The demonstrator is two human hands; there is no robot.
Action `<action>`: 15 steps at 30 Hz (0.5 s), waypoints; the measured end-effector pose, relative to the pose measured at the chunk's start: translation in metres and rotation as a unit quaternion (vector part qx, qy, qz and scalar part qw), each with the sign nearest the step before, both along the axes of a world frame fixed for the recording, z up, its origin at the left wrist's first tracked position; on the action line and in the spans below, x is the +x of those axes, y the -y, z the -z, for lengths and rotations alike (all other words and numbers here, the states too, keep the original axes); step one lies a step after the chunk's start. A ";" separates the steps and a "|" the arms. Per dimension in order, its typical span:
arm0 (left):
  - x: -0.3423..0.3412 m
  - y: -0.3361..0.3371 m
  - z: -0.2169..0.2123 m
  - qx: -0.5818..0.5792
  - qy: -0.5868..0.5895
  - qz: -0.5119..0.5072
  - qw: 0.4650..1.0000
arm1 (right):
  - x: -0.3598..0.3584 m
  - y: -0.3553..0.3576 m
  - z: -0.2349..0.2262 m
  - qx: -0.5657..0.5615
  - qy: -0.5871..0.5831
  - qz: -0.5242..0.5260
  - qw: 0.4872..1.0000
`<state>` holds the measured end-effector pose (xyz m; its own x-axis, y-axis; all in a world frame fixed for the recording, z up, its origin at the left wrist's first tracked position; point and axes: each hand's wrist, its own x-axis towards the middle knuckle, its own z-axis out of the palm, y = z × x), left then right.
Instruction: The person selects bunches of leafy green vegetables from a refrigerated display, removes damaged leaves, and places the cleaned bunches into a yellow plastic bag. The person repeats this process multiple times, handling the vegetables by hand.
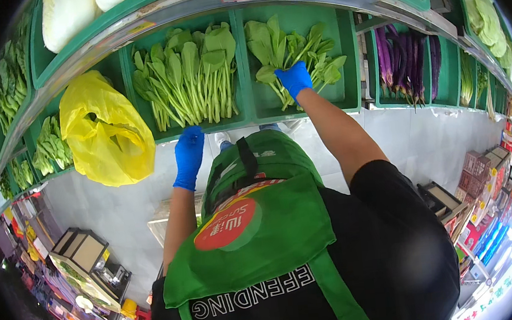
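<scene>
The right hand (296,80) is touching leafy greens (267,44) under its fingers, whose grip I cannot tell; the left hand (189,158) is curling its fingers together near 1 green bin (228,126).

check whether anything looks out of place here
A rumpled yellow bag hangs past the front edge of a green crate. The loose greens by the right hand lie at mixed angles, untidier than the lined-up bunch to their left.

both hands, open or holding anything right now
Left blue-gloved hand: nothing visible in it; open or closed cannot be told.
Right blue-gloved hand: at loose, leafy green vegetables; whether it grips any cannot be told.
</scene>
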<state>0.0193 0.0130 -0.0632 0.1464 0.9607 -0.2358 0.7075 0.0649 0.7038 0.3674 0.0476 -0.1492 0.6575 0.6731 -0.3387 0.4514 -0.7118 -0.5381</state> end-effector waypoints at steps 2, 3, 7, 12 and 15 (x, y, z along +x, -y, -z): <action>-0.004 0.012 0.003 -0.023 0.040 -0.002 0.999 | -0.012 -0.010 -0.009 0.012 -0.018 0.060 0.998; -0.007 0.015 0.005 -0.038 0.082 -0.019 0.996 | -0.014 -0.012 -0.006 0.011 -0.022 0.082 0.996; -0.005 0.011 -0.008 -0.093 0.128 -0.027 0.987 | 0.018 0.000 0.015 0.117 -0.206 0.182 0.954; -0.007 0.001 -0.012 -0.124 0.269 -0.016 0.955 | 0.034 0.044 -0.034 0.162 -0.334 -0.050 0.927; 0.030 -0.020 -0.045 -0.195 0.333 0.007 0.922 | 0.014 0.067 -0.054 0.270 -0.402 -0.109 0.868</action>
